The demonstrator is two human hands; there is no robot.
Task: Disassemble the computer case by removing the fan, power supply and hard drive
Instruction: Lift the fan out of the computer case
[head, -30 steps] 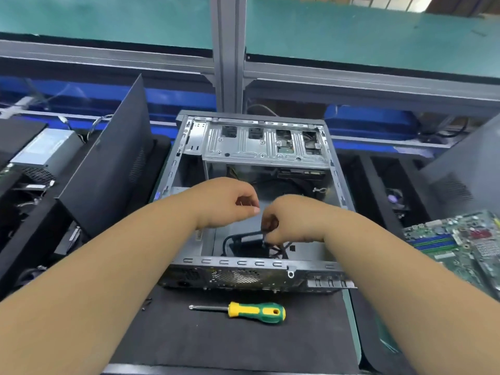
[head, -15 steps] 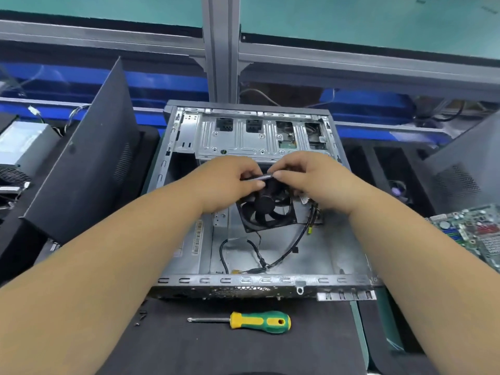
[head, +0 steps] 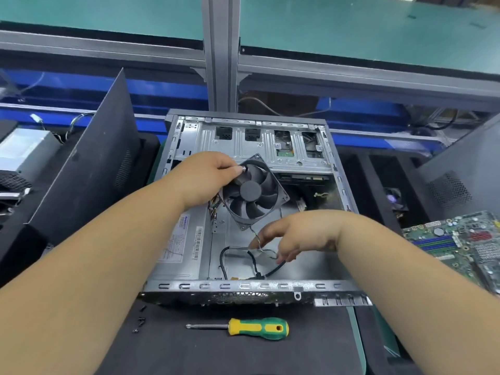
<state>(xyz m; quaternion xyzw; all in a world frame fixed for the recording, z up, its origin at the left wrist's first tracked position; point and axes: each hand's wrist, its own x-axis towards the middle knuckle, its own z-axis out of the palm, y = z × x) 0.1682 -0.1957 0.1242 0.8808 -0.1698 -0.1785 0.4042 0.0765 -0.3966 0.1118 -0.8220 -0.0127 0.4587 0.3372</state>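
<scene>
Holding a black fan (head: 253,192) clear of an opened computer case (head: 243,286), a person works at a dark bench mat (head: 243,353), where a yellow-and-green screwdriver (head: 243,328) lies just nearer than the case, below the right hand, with a few loose screws (head: 139,320) to its left.

The right hand (head: 295,235) hovers low over the case floor, fingers loosely curled among thin wires (head: 266,251) trailing from the fan; whether it actually grips them cannot be told. Above and left of it, the left hand (head: 208,177) pinches the fan by its upper corner, thumb and fingers closed on the frame, the fan tilted and lifted off the floor.

By the look of it the fan is out of its mount but not yet free, its lead running down toward a thicker black cable (head: 243,263) on the floor of the case. A labelled silver box (head: 181,244) under the left forearm may be the power supply, apparently not yet out. Beyond the left hand, a drive cage (head: 251,147) shows a green board through one slot, so the hard drive seems to be in place.

Right of the right arm lies a green circuit board (head: 460,244). A dark side panel (head: 89,163) leans left of the left arm, a grey metal unit (head: 24,155) past it. Farthest off stand a grey frame post (head: 220,50) and a teal shelf (head: 351,28).
</scene>
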